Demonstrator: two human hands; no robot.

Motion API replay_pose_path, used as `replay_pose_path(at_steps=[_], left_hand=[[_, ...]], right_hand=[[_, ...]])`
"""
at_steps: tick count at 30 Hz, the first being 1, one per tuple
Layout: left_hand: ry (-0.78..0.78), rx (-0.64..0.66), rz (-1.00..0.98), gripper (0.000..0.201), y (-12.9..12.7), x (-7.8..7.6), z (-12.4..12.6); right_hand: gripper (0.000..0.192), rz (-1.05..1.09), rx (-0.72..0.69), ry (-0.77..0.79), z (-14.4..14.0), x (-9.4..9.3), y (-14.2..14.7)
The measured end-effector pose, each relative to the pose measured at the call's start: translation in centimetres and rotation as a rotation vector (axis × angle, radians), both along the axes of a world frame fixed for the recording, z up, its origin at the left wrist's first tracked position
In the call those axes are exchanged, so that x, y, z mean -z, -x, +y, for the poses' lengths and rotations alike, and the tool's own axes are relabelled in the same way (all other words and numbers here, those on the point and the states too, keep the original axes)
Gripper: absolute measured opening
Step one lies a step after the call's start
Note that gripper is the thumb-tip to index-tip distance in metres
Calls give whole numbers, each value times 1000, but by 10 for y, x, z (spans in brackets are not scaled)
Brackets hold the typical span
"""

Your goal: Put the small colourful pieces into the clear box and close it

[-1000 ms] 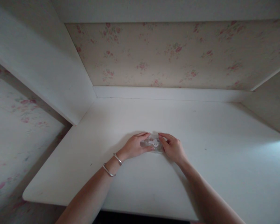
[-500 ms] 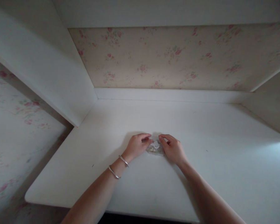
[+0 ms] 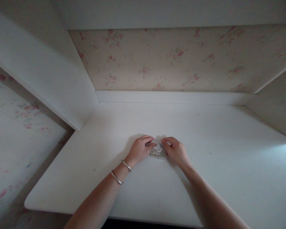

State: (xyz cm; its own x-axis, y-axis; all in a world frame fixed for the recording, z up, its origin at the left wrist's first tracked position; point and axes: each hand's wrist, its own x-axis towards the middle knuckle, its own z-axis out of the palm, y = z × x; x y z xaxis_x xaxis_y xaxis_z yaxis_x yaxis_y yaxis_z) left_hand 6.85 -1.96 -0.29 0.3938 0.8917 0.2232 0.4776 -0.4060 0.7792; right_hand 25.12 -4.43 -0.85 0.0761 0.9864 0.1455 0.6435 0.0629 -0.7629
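A small clear plastic bag [image 3: 158,155] with pale pieces inside lies on the white desktop [image 3: 143,121], between my two hands. My left hand [image 3: 140,148] pinches its upper left part, thumb and fingers close together. At the bag's upper right, my right hand [image 3: 176,151] grips with thumb and forefinger. What exactly is in the bag is too small to make out. Two silver bangles [image 3: 121,171] circle my left wrist.
A white side panel [image 3: 69,79] rises at the left of the desktop, and another panel [image 3: 278,105] stands at the right. Flowered wallpaper [image 3: 157,60] covers the back. The rounded desk corner [image 3: 26,203] is at lower left.
Both hands stay almost in place on the bag. The view has shifted very slightly, and the bag's front looks a little flatter.
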Motion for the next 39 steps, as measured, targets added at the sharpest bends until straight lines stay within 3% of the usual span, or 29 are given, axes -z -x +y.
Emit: replay_pose_path(at_steps=[6,12,21,39], left_hand=[[13,41,48,32,4,0,1],[-34,218,148,68,14,0,2],[-59,213,205,67,12,2,1],[-133,207,248,78,13,10,0]], right_hand=[[31,-7,-14,-44,-1,1,0],[31,-21,-43,-101,-2,4,-1],[28,-50,-85,-180,-2,9,0],[27,-76,-75,-148,-4,5,0]])
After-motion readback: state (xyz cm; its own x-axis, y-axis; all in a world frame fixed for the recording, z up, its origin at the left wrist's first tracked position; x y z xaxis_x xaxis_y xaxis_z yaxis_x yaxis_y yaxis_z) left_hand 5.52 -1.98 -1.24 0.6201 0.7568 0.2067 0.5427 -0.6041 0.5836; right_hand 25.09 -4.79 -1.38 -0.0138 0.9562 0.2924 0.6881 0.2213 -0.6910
